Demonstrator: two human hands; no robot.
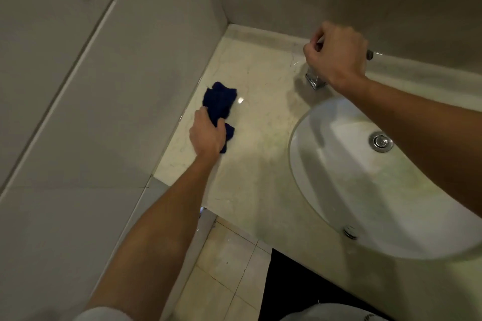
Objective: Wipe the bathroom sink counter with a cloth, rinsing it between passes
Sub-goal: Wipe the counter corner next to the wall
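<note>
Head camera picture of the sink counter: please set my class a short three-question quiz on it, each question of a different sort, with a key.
1. True or false: the left hand grips the blue cloth on the counter.
2. What does the right hand hold? A) the tap B) a sponge C) a soap bottle
3. Fill in: the drain sits in the white ____.

Key: 1 true; 2 A; 3 basin.
</note>
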